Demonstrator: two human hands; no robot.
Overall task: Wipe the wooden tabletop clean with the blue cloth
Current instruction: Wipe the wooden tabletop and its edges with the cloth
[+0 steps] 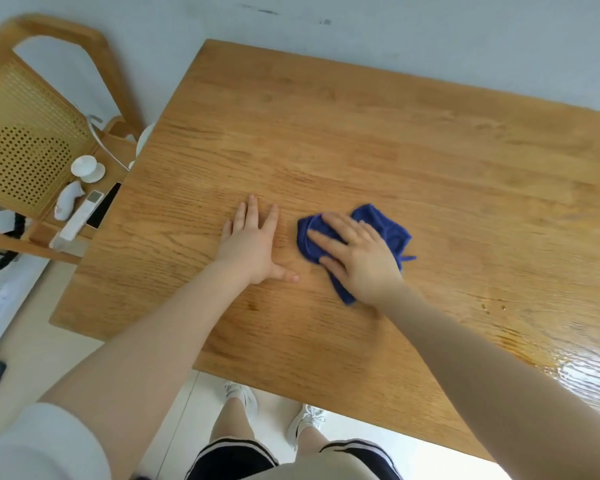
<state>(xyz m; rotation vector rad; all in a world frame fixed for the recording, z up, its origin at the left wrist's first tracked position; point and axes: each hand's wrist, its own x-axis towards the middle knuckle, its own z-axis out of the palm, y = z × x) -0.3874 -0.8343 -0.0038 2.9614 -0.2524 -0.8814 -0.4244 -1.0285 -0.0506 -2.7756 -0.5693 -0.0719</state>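
**Right hand flat on the blue cloth, left hand braced beside it**

From my seat I see the rectangular wooden tabletop (361,133) filling most of the frame, its grain running left to right. The crumpled dark blue cloth (385,225) lies a little right of the frame's centre, flat on the wood. My right hand (357,256) sits on top of it with the fingers straight and spread, palm pressing down; nothing is curled round the fabric, and blue shows past the fingertips on the left, behind the knuckles at the upper right, and in a tail near the wrist.

My left hand (253,244) lies just left of the cloth, apart from it, palm down on the bare wood, fingers extended and the thumb pointing toward the cloth. It holds nothing.

At the lower right of the frame the tabletop shines with a wet-looking glare (582,372).

At the upper left stands a wooden chair with a perforated cane back (25,140). On its seat rest a small white cup on a saucer (87,168), a white remote control (80,216) and a dark phone (104,206). At the bottom of the frame I can see white sneakers (307,422) on a pale floor.
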